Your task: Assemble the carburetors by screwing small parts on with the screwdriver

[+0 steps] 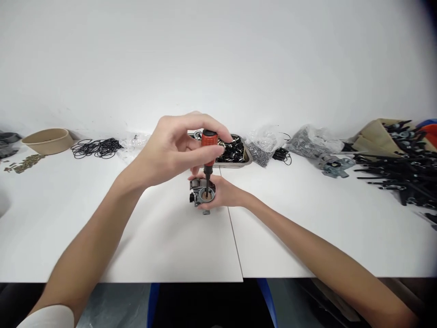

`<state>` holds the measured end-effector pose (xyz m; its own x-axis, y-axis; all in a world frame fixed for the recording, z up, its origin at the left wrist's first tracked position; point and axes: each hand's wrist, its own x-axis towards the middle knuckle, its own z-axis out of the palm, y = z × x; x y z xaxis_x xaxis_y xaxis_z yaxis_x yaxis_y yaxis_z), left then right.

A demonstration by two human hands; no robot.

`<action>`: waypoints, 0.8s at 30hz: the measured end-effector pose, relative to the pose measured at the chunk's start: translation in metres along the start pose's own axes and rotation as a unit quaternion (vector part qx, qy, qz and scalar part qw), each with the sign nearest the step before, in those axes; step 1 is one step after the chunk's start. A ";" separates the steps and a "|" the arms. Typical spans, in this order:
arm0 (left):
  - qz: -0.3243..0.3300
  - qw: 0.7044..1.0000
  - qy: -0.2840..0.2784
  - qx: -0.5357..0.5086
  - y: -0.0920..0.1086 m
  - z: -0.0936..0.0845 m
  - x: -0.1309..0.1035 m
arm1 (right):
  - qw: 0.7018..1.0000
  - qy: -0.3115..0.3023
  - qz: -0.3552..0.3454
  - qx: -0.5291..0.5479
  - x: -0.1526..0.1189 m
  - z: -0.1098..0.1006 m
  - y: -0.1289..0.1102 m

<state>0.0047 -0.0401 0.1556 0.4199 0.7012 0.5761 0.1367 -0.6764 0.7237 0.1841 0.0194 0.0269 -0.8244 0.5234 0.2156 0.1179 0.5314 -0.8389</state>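
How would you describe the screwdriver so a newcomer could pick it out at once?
On the white table, find the tray at the middle of the far side. In front of it, the left hand holds the screwdriver upright, pointing down into a grey part in the right hand. Its red handle sets it apart from the grey part and the tray's dark pieces.

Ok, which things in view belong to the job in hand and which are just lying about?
In hand:
red-handled screwdriver, left hand
carburetor body, right hand

Apparently lying about:
tan bowl
brass pieces
black loops
metal tray of black parts
bagged small parts
black rods
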 end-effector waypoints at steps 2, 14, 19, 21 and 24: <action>0.010 1.000 0.017 -0.001 0.001 0.002 -0.001 | 1.000 0.007 0.011 0.016 -0.007 0.005 -0.001; -0.030 0.997 -0.057 -0.044 -0.006 0.008 -0.001 | 0.993 -0.069 0.058 -0.079 -0.017 -0.015 -0.012; -0.091 0.988 -0.058 -0.107 0.001 0.013 -0.001 | 0.999 -0.015 0.023 -0.026 -0.007 -0.091 -0.076; -0.102 0.984 -0.069 -0.129 0.005 0.013 -0.001 | 0.984 0.156 -0.086 -0.019 -0.009 -0.101 -0.104; -0.102 0.982 -0.071 -0.142 0.005 0.014 -0.002 | 0.974 0.164 -0.145 -0.066 -0.016 -0.096 -0.135</action>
<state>0.0167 -0.0479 0.1526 0.5329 0.7640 0.3638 -0.0163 -0.4206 0.9071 0.2343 0.0033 0.1848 -0.6147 0.5124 0.5996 -0.0046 0.7579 -0.6524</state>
